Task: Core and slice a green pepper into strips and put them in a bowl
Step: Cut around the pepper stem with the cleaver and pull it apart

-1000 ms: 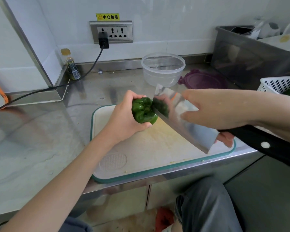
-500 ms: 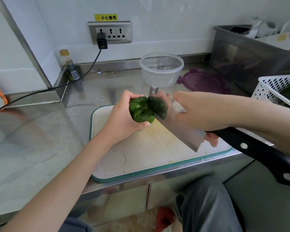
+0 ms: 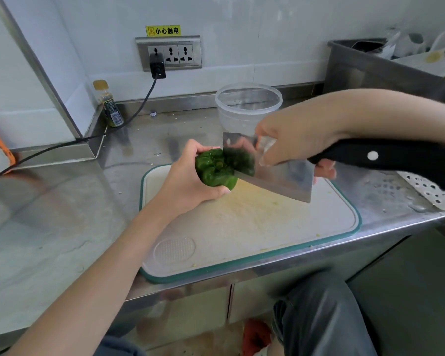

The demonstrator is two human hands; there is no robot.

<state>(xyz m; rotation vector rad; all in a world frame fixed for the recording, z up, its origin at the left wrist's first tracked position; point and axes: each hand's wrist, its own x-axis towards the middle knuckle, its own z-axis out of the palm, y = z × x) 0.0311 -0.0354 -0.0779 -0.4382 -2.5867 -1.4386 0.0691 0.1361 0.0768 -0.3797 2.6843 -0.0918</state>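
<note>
1. Fingers of the left hand curl round the green pepper, thumb on the near side, holding it up just above the far left part of the cutting board.
2. Fingers of the right hand close round the cleaver where the broad blade joins the black handle; the forefinger lies on the flat of the blade.
3. Blade and pepper touch: the cutting edge slants into the pepper's right side, and the steel mirrors the green skin.
4. Most of the board lies bare in front of and to the right of the hands; its green rim runs close to the front edge of the steel counter.
5. Left of the board the counter stretches open as far as the wall corner.
6. Behind the hands stands a clear plastic bowl, near the back wall and partly hidden by the right hand.
7. Dark green, glossy and deeply lobed, the pepper looks whole, its lobed end turned upward.
8. Above the wall socket a yellow sign reads "小心触电".
9. One black plug sits in the left outlet, its cable trailing away to the left.
10. Beside the corner stands a small bottle; its label is too small to read.
</note>
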